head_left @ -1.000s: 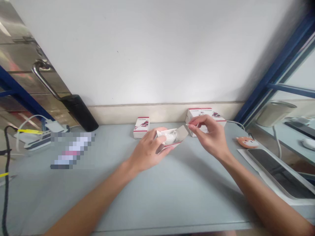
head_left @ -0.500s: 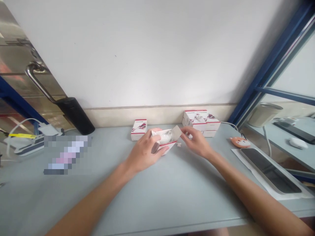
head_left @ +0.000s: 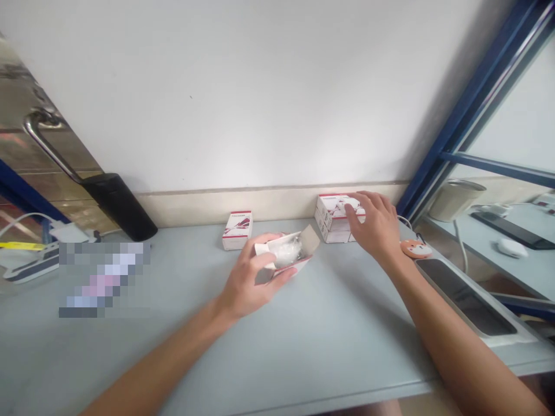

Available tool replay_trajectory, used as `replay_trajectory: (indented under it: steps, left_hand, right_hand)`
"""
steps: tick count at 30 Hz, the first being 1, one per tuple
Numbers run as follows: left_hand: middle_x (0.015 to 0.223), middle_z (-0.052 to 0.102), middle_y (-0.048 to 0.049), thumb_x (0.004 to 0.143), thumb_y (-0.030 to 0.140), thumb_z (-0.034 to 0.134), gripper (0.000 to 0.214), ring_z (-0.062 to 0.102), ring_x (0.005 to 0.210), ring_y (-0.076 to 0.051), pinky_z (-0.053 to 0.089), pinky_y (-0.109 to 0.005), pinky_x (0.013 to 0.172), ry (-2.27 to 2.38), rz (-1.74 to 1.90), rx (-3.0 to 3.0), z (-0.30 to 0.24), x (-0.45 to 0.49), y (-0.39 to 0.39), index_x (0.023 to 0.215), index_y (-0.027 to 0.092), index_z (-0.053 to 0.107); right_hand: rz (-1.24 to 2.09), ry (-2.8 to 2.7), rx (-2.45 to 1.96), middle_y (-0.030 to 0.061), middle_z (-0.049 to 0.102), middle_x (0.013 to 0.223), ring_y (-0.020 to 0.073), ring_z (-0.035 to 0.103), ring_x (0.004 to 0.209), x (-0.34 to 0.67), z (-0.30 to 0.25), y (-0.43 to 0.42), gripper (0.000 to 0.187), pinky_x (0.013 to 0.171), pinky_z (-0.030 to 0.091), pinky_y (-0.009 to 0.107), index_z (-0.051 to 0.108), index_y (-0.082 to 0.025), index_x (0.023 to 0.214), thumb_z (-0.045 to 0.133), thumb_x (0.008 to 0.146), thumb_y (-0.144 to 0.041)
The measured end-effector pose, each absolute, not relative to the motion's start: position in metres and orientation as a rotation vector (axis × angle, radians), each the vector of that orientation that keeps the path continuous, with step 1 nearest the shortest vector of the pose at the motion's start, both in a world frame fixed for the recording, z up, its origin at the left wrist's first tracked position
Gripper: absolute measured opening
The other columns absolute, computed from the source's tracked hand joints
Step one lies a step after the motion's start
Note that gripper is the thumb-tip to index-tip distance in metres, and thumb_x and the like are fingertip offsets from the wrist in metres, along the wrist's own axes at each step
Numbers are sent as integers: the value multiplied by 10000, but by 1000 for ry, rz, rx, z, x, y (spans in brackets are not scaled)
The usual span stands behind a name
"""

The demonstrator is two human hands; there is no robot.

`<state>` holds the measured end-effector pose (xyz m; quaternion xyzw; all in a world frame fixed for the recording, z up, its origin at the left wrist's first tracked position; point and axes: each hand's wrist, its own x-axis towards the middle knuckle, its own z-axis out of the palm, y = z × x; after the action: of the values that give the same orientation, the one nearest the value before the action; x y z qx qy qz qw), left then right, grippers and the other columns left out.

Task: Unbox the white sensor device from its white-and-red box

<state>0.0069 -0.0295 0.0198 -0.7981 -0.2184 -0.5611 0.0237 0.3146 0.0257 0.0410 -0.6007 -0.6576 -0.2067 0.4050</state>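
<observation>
Open carton (head_left: 286, 255) in closed grip of left hand (head_left: 248, 283); right hand (head_left: 377, 228), loosely spread, atop box stack (head_left: 330, 224).

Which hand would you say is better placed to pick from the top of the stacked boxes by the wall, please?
Probably the right hand: its fingers rest on top of the stacked boxes, while the left hand is occupied, holding the open box well short of them.

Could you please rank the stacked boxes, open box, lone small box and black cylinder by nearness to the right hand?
1. Stacked boxes, under the right hand.
2. Open box, in the left hand.
3. Lone small box, farther left.
4. Black cylinder, far left.
</observation>
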Motion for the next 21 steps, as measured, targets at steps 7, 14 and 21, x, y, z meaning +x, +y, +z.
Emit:
replay_trajectory:
  steps: [7, 14, 21]
  left_hand:
    - [1309, 628, -119, 867, 159, 803, 480, 657, 1233, -262, 578, -457, 953, -872, -1875, -2716, 8, 8, -25, 1172, 279, 452]
    - [1341, 614, -139, 889, 177, 778, 493, 642, 1256, -270, 549, -493, 980, -884, -1761, -2777, 14, -2, -18, 1185, 286, 400]
    - [1370, 566, -142, 909, 178, 750, 537, 620, 1310, -279, 550, -515, 1014, -831, -1683, -2786, 17, 0, -20, 1267, 297, 368]
  right_hand:
    - [-439, -1778, -1609, 113, 682, 1427, 347, 497, 1427, 331, 17, 44, 422, 1174, 368, 541, 660, -246, 1385, 518, 1054, -467]
    - [-261, -1670, -1576, 102, 780, 1120, 341, 640, 1126, 332, 19, 49, 259, 1003, 472, 493, 758, -250, 1084, 588, 988, -420]
    - [-306, -1594, -1259, 124, 715, 1222, 316, 633, 1168, 303, 47, 18, 276, 1036, 476, 496, 741, -245, 1193, 555, 1018, -349]
